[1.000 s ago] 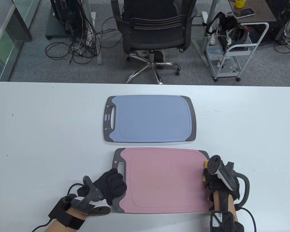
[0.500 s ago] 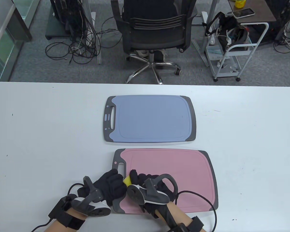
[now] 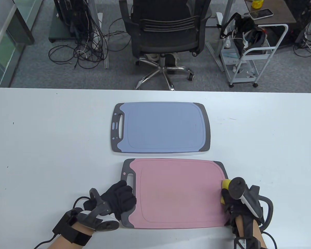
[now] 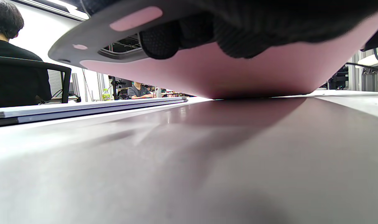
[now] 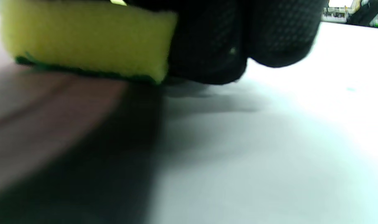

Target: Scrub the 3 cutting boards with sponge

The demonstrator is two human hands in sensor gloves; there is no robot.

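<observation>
I log, all placed from the pink cutting board (image 3: 176, 193): blue cutting board (image 3: 160, 127) just beyond its far edge, apart; my left hand (image 3: 119, 198) on its handle end, fingers gripping the near-left corner; my right hand (image 3: 234, 205) at its right edge, holding a yellow sponge (image 3: 225, 184); white table (image 3: 41, 145) underneath.

A black office chair (image 3: 162, 33) is standing beyond the white table (image 3: 41, 145). Tangled cables (image 3: 80, 49) are lying on the grey carpet at left. A white trolley (image 3: 251, 52) is carrying a black bag at right. A phone (image 3: 261, 13) is resting on a brown side table (image 3: 280, 11).
</observation>
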